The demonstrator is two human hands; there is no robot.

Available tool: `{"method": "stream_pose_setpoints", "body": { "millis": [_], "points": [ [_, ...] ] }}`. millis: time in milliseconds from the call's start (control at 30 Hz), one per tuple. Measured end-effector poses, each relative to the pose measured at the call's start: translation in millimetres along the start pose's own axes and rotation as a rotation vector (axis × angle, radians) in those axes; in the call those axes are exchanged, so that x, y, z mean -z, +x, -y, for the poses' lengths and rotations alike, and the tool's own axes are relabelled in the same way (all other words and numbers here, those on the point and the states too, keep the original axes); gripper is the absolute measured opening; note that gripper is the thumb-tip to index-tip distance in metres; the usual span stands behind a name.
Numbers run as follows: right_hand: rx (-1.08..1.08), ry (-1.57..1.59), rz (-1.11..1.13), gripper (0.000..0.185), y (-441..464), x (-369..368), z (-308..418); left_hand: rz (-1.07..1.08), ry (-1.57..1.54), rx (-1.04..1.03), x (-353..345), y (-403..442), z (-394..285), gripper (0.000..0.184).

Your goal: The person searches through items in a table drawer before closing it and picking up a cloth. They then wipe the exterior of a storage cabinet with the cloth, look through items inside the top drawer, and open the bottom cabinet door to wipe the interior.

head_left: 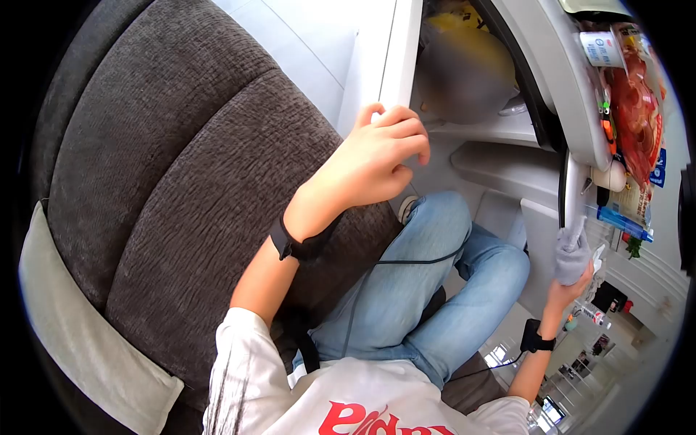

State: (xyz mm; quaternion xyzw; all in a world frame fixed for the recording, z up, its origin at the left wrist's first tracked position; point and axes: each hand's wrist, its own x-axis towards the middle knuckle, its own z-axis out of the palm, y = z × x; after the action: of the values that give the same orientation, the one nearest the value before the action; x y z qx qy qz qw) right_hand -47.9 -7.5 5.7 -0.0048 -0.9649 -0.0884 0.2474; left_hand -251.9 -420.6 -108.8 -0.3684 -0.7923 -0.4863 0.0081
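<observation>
My left hand is at the end of a white drawer front, its fingers hooked over the edge. Inside the pulled-out drawer lies something yellow, and a greyish shape beside it is blurred. On the other side, my right hand is closed round a bunched grey cloth at the edge of the white table. A small white piece sticks out by the fingers of this hand; its kind cannot be made out.
On the table are a red food packet, a white cup and a blue pen-like item. A dark grey sofa with a light cushion is at left. A black cable crosses my jeans.
</observation>
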Motion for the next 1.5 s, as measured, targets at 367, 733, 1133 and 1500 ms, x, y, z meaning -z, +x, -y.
{"method": "stream_pose_setpoints", "body": {
  "millis": [367,733,1133,1500],
  "points": [
    [-0.057,0.305,0.307,0.066,94.1,-57.4,161.3,0.082,-0.079,-0.287,-11.3,16.8,31.7,0.008],
    [-0.931,1.479,0.890,0.043,92.7,-127.1,234.2,-0.013,-0.285,-0.174,9.8,14.0,47.4,0.008],
    [-1.031,2.138,1.103,0.047,105.6,-155.7,272.0,-0.106,-0.162,-0.121,11.0,19.8,51.6,0.011],
    [-1.472,2.060,0.959,0.047,120.9,-127.8,299.4,-0.234,-0.170,0.038,10.4,14.8,53.1,0.036]
  ]
}}
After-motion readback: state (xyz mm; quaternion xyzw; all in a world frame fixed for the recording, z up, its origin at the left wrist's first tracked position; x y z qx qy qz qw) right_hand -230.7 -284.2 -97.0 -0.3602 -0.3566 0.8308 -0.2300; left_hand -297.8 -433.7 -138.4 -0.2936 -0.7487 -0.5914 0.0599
